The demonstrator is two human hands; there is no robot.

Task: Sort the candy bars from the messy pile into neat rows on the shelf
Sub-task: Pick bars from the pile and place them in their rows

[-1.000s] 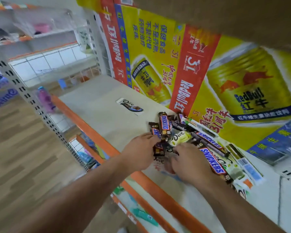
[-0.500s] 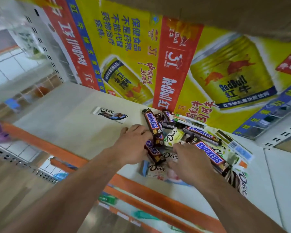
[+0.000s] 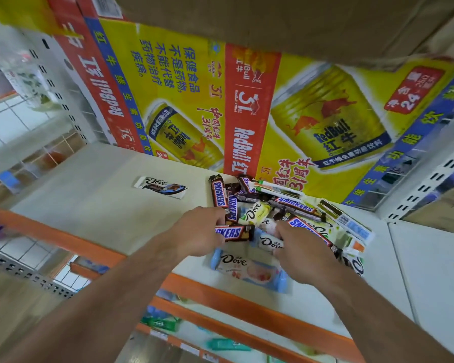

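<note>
Red Bull carton stands beyond both hands. Shelf lies beneath them. Candy pile sits between and beyond the hands. Left hand grips a Snickers bar. Right hand reaches into the pile; its grip cannot be determined. Lone Dove bar lies apart, beyond-left of the left hand.

The pile of candy bars lies on the shelf toward its right, its rear bars close against the carton that stands along the back of the shelf, while a lone Dove bar lies by itself well to the pile's left. A second Dove bar lies flat at the pile's front, just behind the shelf's front edge. The left hand sits at the pile's left side with a Snickers bar in its fingers, the right hand is on the pile's front right, and lower shelves sit below.
</note>
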